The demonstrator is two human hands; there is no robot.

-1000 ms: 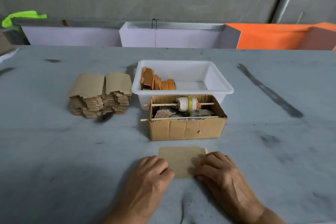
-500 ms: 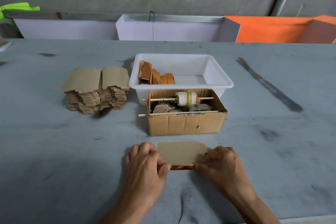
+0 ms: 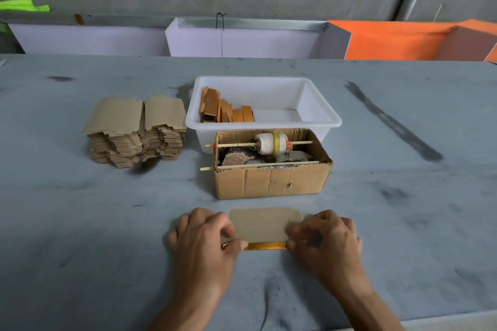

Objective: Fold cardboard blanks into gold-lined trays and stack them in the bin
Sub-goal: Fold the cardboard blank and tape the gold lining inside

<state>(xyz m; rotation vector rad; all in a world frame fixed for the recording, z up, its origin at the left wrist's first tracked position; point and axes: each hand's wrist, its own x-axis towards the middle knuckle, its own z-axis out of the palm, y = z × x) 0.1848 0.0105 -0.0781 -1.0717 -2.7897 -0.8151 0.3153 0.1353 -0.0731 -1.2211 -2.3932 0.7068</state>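
A brown cardboard blank [image 3: 265,224] lies on the grey table near the front edge, with a strip of gold lining showing along its near side. My left hand [image 3: 203,239] pinches its left end and my right hand [image 3: 324,239] pinches its right end, fingers curled. A stack of flat brown blanks [image 3: 137,130] sits at the left. The white plastic bin [image 3: 320,105] holds several folded orange-gold trays [image 3: 226,110] standing in its left part.
An open cardboard box [image 3: 271,181] with a spool on a stick stands between the bin and my hands. White and orange panels line the table's far edge. Dark smears mark the table surface at the right.
Both hands have shifted to the blank's ends and turned up its near flap, so the gold lining now shows. The view has tilted slightly.
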